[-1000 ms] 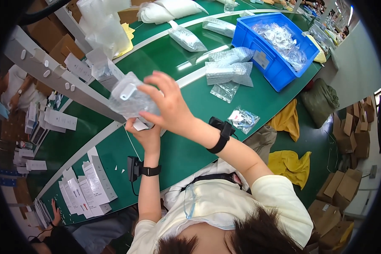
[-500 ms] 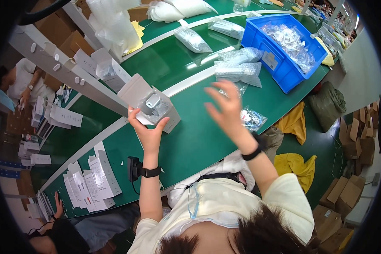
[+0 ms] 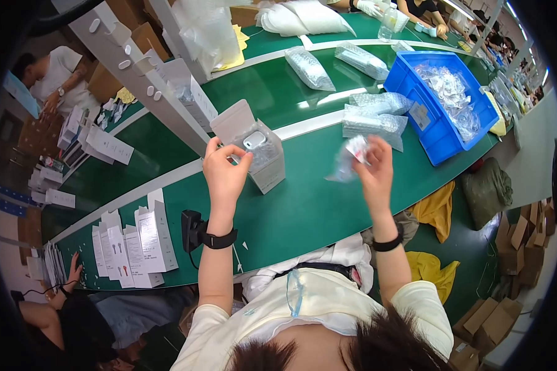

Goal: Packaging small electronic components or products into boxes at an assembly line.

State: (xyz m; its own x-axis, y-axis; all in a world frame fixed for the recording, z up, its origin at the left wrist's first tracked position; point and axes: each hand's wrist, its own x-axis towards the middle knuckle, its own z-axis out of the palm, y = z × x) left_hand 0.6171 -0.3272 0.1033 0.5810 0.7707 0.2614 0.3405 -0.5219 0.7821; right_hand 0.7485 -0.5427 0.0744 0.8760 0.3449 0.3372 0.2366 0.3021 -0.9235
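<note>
A white carton (image 3: 270, 175) stands upright on the green bench with its lid flap raised. Inside it sits a grey item with a white rounded top (image 3: 254, 141), wrapped in clear bubble wrap. My left hand (image 3: 224, 174) is at the carton's left front edge, thumb and forefinger pinched together on it; the exact grip is partly hidden. To the right, my right hand (image 3: 377, 170) holds up a small clear plastic bag (image 3: 346, 162) with a white and red piece showing. The bag is blurred by motion, so its contents are unclear.
A blue bin (image 3: 428, 127) full of small bagged parts stands at the right. Several bubble-wrapped packs (image 3: 372, 123) lie beside it. Flat printed cartons (image 3: 130, 244) lie at the left, near a metal post (image 3: 148, 80). Other people work at far left and far back.
My right hand, open before, has closed on the small plastic bag taken off the bench. My left hand has shifted from spread fingers around the carton to a pinch at its edge.
</note>
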